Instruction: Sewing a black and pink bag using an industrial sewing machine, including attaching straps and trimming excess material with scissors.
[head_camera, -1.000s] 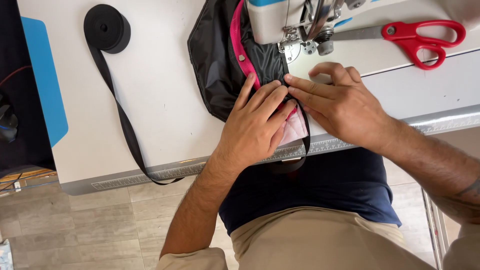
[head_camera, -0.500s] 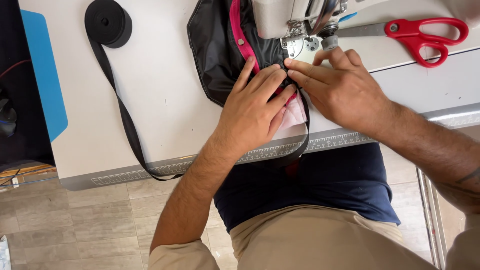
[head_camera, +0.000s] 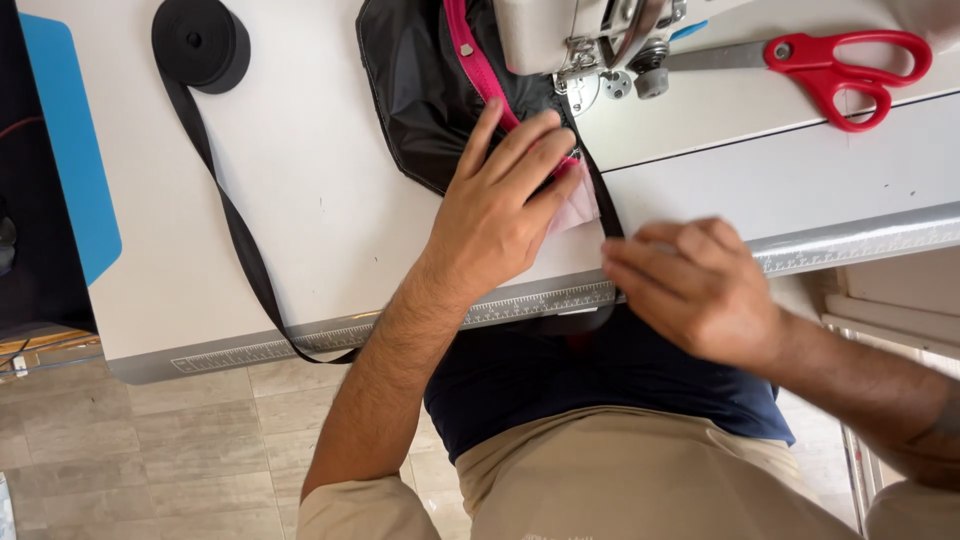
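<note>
My left hand (head_camera: 500, 215) lies flat, fingers spread, on a black fabric piece (head_camera: 420, 90) with a pink strip (head_camera: 465, 45), just in front of the white sewing machine head (head_camera: 545, 30). A pale pink patch (head_camera: 580, 210) shows under its fingertips. My right hand (head_camera: 695, 290) is at the table's front edge, fingers pinched on a black strap (head_camera: 604, 205) that runs from the machine's foot down over the edge.
The strap (head_camera: 230, 220) loops under the table edge and back up to a black roll (head_camera: 200, 40) at the far left. Red-handled scissors (head_camera: 840, 60) lie right of the machine. A ruler strip (head_camera: 300, 345) edges the white table (head_camera: 320, 180). A blue panel (head_camera: 70, 140) stands at the left.
My right hand has drawn back from the machine's foot to the table's front edge, along the strap. My left hand stays pressed on the fabric.
</note>
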